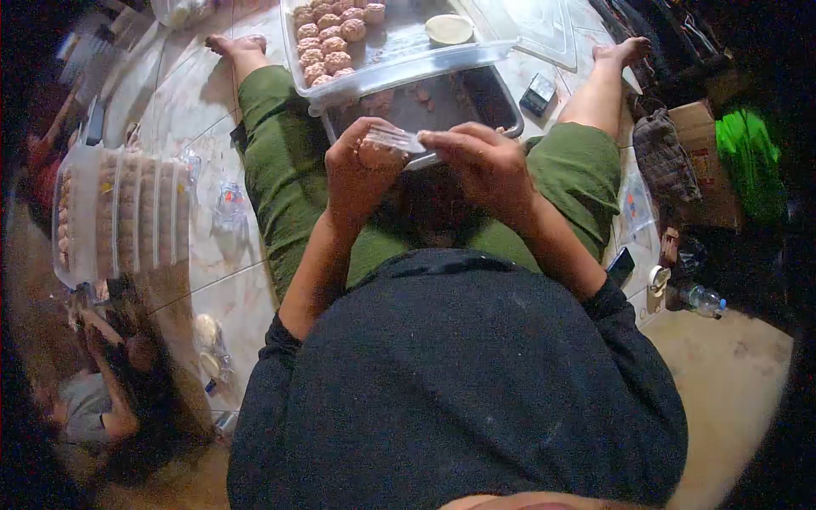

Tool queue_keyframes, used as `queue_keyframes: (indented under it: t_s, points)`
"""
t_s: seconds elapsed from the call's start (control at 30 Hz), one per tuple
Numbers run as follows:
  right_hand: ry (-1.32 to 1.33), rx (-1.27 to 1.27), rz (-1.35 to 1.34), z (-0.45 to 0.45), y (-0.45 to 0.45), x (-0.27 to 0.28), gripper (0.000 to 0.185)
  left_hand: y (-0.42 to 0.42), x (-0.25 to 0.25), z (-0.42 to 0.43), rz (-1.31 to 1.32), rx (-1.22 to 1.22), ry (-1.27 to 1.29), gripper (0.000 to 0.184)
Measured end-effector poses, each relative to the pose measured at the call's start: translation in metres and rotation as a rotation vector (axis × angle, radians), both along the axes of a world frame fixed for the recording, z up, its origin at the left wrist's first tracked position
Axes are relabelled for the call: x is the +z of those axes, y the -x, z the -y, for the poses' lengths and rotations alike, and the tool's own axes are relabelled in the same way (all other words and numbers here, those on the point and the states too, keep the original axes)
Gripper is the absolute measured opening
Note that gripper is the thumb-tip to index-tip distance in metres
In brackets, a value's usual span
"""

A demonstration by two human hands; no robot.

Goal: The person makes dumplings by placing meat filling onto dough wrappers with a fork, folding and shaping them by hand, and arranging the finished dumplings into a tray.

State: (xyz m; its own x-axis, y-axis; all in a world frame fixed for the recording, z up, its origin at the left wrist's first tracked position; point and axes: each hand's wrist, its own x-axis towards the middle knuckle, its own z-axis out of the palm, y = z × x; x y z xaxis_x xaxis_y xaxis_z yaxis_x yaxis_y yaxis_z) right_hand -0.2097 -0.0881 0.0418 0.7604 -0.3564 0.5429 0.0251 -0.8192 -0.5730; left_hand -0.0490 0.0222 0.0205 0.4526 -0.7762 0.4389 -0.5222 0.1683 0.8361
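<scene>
My left hand (pixel 350 161) is curled around a round, lumpy, brownish-pink ball (pixel 379 155), partly hidden by the fingers. Against the top of that ball lies a clear plastic fork (pixel 396 137), its tines toward my left hand. My right hand (pixel 489 160) pinches the fork at its other end. Both hands are over my lap, at the near edge of a dark tray (pixel 463 106) with crumbs in it. Just beyond, a clear plastic container (pixel 391 72) rests across the tray, with rows of similar balls (pixel 327 38) on its left side and a round pale disc (pixel 449 31) on its right.
Stacked clear containers (pixel 127 208) full of balls stand at the left. Another person (pixel 89 408) sits at lower left. A small dark box (pixel 538 94) lies right of the tray. Farther right are a cardboard box (pixel 697 153), a green bag (pixel 750 166), a phone (pixel 621 266) and a bottle (pixel 704 301).
</scene>
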Motion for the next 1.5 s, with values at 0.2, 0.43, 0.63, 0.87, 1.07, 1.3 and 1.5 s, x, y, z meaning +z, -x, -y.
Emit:
queue_keyframes:
  t_s: [0.2,0.43,0.63,0.87,1.07,1.3,1.5]
  points:
    - [-0.139,-0.105,0.064,0.007,0.005,0.000,0.020,0.010,0.021,-0.002,-0.061,0.057,0.103,0.023]
    - [-0.458,-0.090,0.089,0.006,0.011,-0.007,0.016,-0.001,-0.010,-0.003,-0.427,-0.071,-0.069,0.033]
    - [-0.890,-0.014,-0.079,0.007,0.018,-0.016,0.024,0.006,-0.010,0.008,-0.498,-0.127,0.085,0.112]
    - [-0.756,0.151,0.013,-0.021,0.001,-0.033,0.026,-0.013,-0.026,0.002,0.130,-0.049,-0.011,0.057]
    - [0.046,0.052,0.033,-0.016,-0.001,-0.013,0.033,-0.002,-0.011,-0.003,-0.321,-0.131,-0.027,0.023]
    - [-0.020,0.037,0.007,-0.003,-0.004,-0.005,0.028,-0.012,-0.026,-0.004,-0.036,-0.048,0.002,0.029]
    - [-0.124,0.032,-0.087,0.007,-0.005,-0.016,0.024,-0.003,-0.021,0.007,-0.307,0.016,0.179,0.027]
